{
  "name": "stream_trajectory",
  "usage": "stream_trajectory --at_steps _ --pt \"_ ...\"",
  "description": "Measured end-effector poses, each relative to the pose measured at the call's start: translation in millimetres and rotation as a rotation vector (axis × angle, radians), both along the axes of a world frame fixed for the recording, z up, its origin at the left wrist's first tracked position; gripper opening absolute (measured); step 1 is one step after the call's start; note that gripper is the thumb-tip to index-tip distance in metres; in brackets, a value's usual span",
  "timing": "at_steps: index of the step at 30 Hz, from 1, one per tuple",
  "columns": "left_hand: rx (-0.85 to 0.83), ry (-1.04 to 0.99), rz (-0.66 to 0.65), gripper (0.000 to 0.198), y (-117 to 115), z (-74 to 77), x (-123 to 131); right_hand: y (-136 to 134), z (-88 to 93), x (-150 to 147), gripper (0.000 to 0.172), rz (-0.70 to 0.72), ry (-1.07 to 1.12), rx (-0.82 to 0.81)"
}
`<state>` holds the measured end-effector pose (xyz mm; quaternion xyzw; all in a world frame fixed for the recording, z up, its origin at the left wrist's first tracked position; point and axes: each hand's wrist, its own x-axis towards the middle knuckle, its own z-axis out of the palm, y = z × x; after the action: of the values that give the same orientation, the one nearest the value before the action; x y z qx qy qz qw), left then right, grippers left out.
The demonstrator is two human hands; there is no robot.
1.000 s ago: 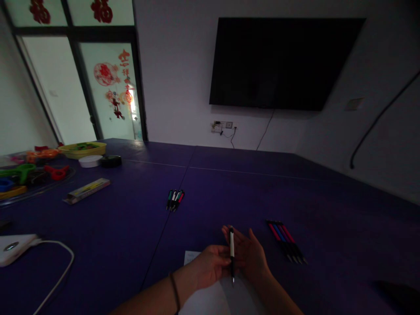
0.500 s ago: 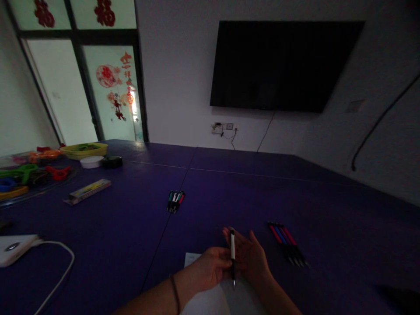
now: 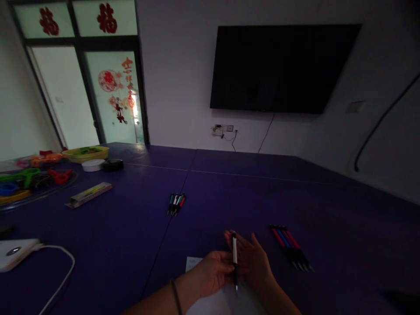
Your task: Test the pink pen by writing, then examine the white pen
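The left hand (image 3: 213, 273) holds a pen (image 3: 234, 257) above the near edge of the desk (image 3: 229, 192). Its fingers (image 3: 226, 267) are closed around the lower, dark part of the barrel. The pen stands nearly upright in view: white barrel away from the person, tip towards a white sheet (image 3: 210, 302) lying on the desk beneath both hands.

The right hand (image 3: 255, 264) is just beside the pen on its right. Its fingers are extended and spread, gripping nothing, with the palm turned towards the pen. Contact between palm and barrel cannot be determined in the dim light.

Other items on the desk:
- A row of red, blue and dark pens (image 3: 290, 247) lies near the right hand.
- A small cluster of pens (image 3: 176, 204) lies farther out, at centre.
- A long flat box (image 3: 88, 195) lies to the left.
- A white device (image 3: 15, 253) with a cable sits at the near left edge.
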<state>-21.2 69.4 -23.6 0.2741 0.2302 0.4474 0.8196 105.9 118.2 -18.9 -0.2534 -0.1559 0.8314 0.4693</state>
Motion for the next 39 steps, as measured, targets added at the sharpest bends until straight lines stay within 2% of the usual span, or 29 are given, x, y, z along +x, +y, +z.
stream_trajectory --at_steps 10,25,39 --pt "-0.020 0.001 0.008 0.031 1.7 -3.5 0.7 -0.3 -0.4 0.9 0.035 0.009 -0.018 0.008" --pt "-0.008 -0.020 -0.007 0.029 -0.1 2.7 0.4 0.0 -0.7 0.8 0.034 0.009 -0.008 0.021" --pt "-0.024 -0.022 -0.001 0.030 1.0 -0.3 0.3 -0.8 0.2 1.1 0.035 0.015 -0.013 0.012"
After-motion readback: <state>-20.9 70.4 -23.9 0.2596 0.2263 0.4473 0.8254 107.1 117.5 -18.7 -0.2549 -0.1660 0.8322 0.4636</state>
